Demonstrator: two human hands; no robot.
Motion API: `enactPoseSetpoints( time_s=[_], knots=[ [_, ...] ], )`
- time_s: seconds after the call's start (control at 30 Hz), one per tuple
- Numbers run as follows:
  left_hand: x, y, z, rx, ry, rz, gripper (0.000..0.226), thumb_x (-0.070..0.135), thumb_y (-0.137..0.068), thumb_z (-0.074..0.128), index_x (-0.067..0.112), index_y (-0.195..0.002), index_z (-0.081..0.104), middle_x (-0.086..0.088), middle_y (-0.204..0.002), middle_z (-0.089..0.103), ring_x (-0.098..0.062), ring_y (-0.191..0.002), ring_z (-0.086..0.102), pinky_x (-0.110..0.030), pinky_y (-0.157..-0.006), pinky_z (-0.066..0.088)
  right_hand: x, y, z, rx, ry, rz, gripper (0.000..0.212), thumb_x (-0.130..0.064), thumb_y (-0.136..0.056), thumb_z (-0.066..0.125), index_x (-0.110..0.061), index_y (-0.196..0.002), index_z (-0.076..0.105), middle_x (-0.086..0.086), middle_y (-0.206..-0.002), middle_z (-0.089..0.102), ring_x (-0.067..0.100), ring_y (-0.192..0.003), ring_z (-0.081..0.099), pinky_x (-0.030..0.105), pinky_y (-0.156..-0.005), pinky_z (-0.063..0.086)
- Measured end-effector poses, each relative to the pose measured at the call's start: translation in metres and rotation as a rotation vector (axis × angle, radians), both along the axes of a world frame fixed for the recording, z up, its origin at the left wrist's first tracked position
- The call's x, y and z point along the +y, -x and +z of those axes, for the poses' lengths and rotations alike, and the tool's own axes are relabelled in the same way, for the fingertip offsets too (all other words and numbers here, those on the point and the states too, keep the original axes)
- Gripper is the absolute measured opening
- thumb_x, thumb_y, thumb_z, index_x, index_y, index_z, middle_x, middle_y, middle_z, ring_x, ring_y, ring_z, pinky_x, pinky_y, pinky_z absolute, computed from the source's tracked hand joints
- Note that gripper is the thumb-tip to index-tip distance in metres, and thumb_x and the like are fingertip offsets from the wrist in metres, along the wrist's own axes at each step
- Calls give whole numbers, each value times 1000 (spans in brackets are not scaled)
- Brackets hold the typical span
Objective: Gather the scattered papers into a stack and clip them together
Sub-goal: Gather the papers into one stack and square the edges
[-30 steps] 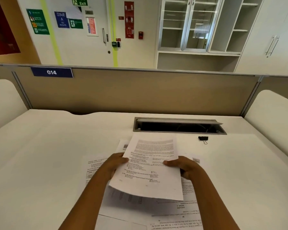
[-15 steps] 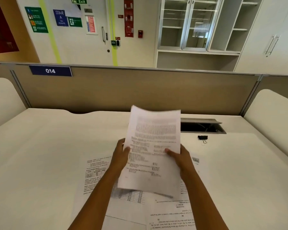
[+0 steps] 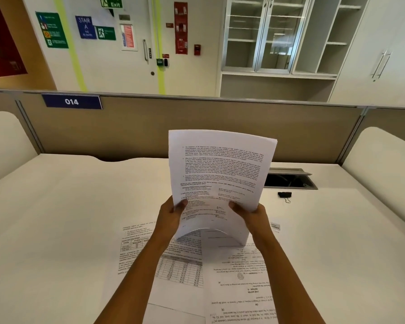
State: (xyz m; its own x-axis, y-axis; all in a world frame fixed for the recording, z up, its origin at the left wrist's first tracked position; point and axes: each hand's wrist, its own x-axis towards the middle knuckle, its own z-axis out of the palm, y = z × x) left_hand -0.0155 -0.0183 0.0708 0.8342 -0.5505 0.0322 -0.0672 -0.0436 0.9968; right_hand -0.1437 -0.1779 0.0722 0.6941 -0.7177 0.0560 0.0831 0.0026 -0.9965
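Your desk (image 3: 56,206) is a smooth, matt, off-white surface, backed by a tan partition (image 3: 131,129) that carries a navy plate marked 014 (image 3: 71,101) up and to the left of your hands.

Below and left of your left hand (image 3: 171,216), a loose printed sheet (image 3: 136,249) lies flat, with paragraphs and a small ruled table on it. Under your left forearm, a second sheet (image 3: 182,270) shows a long grid of figures and overlaps the first.

Your left hand grips the left edge of the held papers (image 3: 220,174), with the thumb on the front and the fingers behind. These thin white sheets stand nearly upright between your hands. They are dense with small black type, their top bows back, and their lower edge curls into an arch. I cannot tell whether the lower corners touch the sheets beneath them.

Your right hand (image 3: 250,216) pinches the right edge the same way, with the thumb across the print. Beneath your right forearm, a third sheet (image 3: 239,284) lies flat with its text upside down to you.

Up and right of your right hand, well apart from it, a small black binder clip (image 3: 284,194) sits on the bare desk with its wire loops toward you.

Just beyond the clip, a rectangular metal-rimmed cable hatch (image 3: 290,181) is sunk into the desk with its lid raised. Its inside is too dark to make out. Far above your right hand, past the partition, a glass-doored cabinet (image 3: 257,33) shows pale shelves.
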Motion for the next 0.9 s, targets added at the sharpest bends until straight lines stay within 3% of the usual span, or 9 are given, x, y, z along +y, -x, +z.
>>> enactPoseSetpoints(
  time_s=[0.07, 0.17, 0.33, 0.43, 0.57, 0.67, 0.77, 0.9],
  knots=[
    [1, 0, -4, 14, 3, 5, 40, 19, -96, 48, 13, -135, 47, -10, -128, 59, -29, -116, 57, -45, -100, 47, 0, -1, -5, 4, -8, 17, 23, -11, -81, 69, -27, -97, 64, 1, -98, 70, 20, -91, 65, 30, -71, 57],
    [0, -1, -8, 15, -26, -25, 40, 18, -96, 50, 13, -135, 47, -9, -129, 59, -28, -119, 55, -42, -103, 45, 1, -1, -13, 22, -33, 24, 29, -11, -79, 71, -23, -104, 62, -1, -99, 69, 16, -92, 64, 21, -65, 57],
    [-1, -4, -5, -24, -68, -28, 41, 18, -96, 50, 11, -136, 46, -11, -130, 58, -29, -118, 56, -39, -99, 47, -2, 0, -11, 55, -28, 33, 23, -11, -79, 71, -27, -93, 62, -3, -93, 69, 18, -87, 65, 20, -60, 54],
    [1, -6, 3, -79, -48, -16, 41, 24, -94, 51, 13, -134, 48, -9, -125, 61, -28, -112, 60, -38, -92, 52, -4, 5, -11, 55, -43, 67, 24, -11, -78, 72, -28, -92, 63, -3, -94, 69, 16, -86, 66, 20, -60, 55],
    [-3, -10, 28, -129, 25, 73, 39, 28, -93, 52, 11, -128, 49, -1, -116, 60, -21, -103, 60, -26, -82, 52, -5, 9, -12, 61, -48, 80, 25, -11, -78, 71, -29, -92, 61, -6, -92, 69, 12, -84, 65, 16, -54, 53],
    [-5, -11, 29, -104, 32, 49, 39, 28, -95, 49, 12, -130, 47, -4, -118, 61, -22, -102, 60, -17, -72, 51, -3, 10, -15, 58, -53, 73, 23, -15, -78, 72, -29, -93, 62, -5, -94, 70, 15, -86, 66, 18, -58, 54],
    [-3, -9, 18, -118, -45, 11, 37, 24, -97, 47, 12, -132, 48, -7, -121, 62, -23, -103, 61, -19, -73, 52, -3, 10, -15, 64, -46, 45, 22, -20, -77, 73, -25, -97, 64, 0, -97, 72, 19, -85, 69, 24, -60, 56],
    [-1, -13, 12, -152, -177, 113, 35, 21, -95, 51, 9, -127, 52, -11, -122, 63, -30, -106, 62, -35, -83, 54, -8, 13, -13, 83, -44, 64, 34, -20, -74, 76, -19, -105, 63, 0, -98, 73, 21, -81, 73, 30, -63, 59]
  ],
)
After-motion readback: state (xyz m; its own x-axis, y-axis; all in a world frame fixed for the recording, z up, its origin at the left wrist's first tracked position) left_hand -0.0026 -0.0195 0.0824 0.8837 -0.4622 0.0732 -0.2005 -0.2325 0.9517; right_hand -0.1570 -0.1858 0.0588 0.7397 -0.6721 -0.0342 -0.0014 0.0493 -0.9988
